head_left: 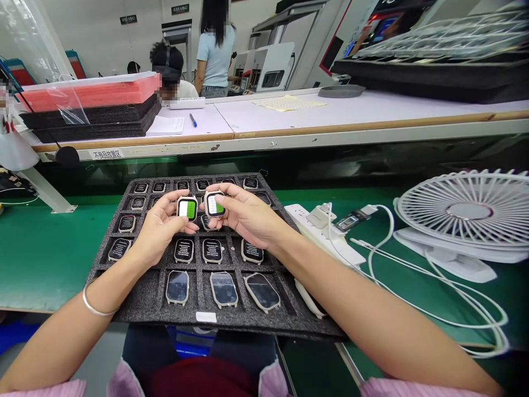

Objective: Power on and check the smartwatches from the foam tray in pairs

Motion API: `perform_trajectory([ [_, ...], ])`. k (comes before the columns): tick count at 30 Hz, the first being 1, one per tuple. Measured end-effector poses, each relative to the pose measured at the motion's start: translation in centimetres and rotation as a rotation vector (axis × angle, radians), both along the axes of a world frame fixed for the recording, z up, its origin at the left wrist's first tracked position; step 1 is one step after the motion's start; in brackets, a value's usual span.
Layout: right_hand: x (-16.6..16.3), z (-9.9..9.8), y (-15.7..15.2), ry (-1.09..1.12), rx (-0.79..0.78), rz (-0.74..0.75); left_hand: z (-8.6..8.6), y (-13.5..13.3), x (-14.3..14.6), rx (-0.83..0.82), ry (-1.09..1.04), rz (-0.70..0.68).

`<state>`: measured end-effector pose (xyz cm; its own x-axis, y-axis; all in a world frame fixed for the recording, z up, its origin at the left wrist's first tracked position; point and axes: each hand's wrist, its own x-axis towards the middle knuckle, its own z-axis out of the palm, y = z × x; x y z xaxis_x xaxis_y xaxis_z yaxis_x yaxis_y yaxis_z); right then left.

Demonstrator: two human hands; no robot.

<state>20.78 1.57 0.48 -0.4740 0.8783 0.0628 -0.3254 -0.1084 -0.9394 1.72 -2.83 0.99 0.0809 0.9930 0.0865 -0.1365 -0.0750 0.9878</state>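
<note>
My left hand (pixel 159 227) pinches a small smartwatch body (pixel 187 209) whose screen glows green and white. My right hand (pixel 243 214) grips a second watch body (pixel 215 204) with a lit white and green screen. Both are held just above a black foam tray (pixel 149 298) with rows of pockets, several of them holding dark-screened watch bodies. The tray lies on the green bench in front of me, its near edge over my lap. A silver bangle circles my left wrist.
A white power strip (pixel 303 220) with plugs and a white cable lies right of the tray, beside a white desk fan (pixel 463 212). A raised white shelf behind holds pink and black foam stacks (pixel 93 107), a pen and paper. Two people are beyond it.
</note>
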Motion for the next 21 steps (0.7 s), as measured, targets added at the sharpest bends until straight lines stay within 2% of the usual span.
perform_trajectory([
  [21, 0.09, 0.11, -0.13, 0.025, 0.017, 0.039, 0.50, -0.17, 0.09, -0.049, -0.070, 0.010],
])
